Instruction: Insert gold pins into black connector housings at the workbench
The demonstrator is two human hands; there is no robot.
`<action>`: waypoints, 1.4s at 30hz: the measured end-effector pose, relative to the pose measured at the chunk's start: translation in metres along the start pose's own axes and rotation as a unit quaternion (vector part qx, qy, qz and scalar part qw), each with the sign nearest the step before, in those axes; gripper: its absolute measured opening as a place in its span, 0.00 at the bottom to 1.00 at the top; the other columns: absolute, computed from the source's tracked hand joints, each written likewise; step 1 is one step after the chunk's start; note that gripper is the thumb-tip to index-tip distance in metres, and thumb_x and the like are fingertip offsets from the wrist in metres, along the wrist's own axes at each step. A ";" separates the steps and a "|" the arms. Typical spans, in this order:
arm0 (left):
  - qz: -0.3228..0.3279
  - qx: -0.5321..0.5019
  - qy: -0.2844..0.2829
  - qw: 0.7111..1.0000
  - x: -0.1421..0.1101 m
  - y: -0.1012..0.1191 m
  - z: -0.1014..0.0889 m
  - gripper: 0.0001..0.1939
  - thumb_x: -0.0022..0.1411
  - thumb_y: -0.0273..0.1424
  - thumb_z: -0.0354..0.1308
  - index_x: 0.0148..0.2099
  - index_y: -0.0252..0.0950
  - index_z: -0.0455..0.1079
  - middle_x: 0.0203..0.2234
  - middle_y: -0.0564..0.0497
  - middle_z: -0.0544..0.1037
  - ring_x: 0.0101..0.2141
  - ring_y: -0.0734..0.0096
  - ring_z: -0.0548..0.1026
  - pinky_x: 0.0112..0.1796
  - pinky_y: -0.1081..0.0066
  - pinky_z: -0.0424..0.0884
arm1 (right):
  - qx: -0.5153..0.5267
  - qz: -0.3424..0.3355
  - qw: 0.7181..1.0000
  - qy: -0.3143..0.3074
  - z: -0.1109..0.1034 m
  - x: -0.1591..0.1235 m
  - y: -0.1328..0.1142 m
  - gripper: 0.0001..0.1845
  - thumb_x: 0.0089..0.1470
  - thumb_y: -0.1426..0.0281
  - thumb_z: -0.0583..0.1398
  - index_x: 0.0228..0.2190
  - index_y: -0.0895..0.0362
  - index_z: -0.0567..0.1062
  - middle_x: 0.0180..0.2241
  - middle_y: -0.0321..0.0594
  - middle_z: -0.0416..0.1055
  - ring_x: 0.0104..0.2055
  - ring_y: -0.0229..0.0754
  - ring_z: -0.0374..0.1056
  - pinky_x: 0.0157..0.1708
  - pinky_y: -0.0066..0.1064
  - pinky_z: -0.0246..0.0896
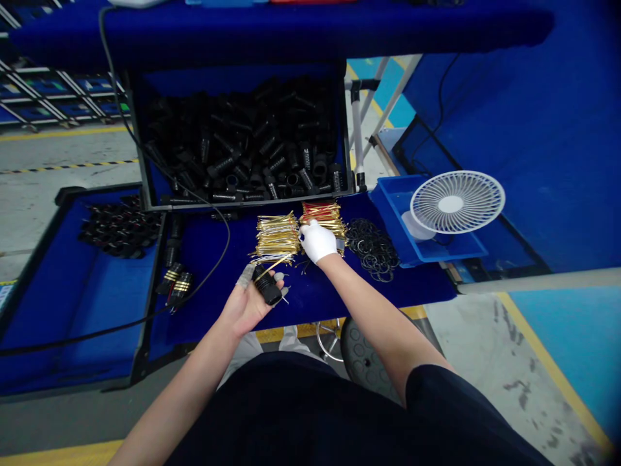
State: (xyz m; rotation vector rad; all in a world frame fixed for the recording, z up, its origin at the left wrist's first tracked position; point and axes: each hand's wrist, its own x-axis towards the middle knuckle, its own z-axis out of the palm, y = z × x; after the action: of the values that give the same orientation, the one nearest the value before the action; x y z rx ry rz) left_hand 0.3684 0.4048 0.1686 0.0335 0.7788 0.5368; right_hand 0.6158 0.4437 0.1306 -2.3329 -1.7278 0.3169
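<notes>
My left hand [246, 303], with finger cots on some fingertips, holds a black ribbed cylindrical fitting [268, 287] in its palm. A thin gold-coloured strip [272, 266] slants up from beside that fitting. My right hand [317, 241], in a white glove, is over the near left side of a pile of gold strips with red ends [322, 211]. Its fingers look curled together, and what is between them is hidden. Just left of the glove lies another pile of gold and whitish strips [276, 238]. A heap of black rings [372, 249] lies to the right.
A large bin [247, 202] of black ribbed fittings stands behind the piles. A blue tray [109, 310] with wired black parts is at left. Several banded fittings [180, 288] lie beside it. A cable [226, 226] crosses the left side. A white fan [457, 202] stands at right.
</notes>
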 end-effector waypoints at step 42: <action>0.307 0.301 0.050 0.902 -0.033 -0.010 0.043 0.21 0.43 0.30 0.78 0.40 0.35 0.77 0.35 0.52 0.79 0.35 0.70 0.74 0.43 0.70 0.71 | 0.516 -0.113 0.849 -0.006 -0.030 -0.114 -0.052 0.05 0.55 0.67 0.63 0.32 0.54 0.78 0.34 0.38 0.77 0.36 0.42 0.71 0.40 0.34 0.66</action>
State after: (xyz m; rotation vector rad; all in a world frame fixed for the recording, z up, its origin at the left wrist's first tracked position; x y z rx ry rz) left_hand 0.3828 0.3882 0.2188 0.8559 1.0154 0.8784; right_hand 0.5454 0.3479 0.1790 -1.3224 -1.2849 0.9327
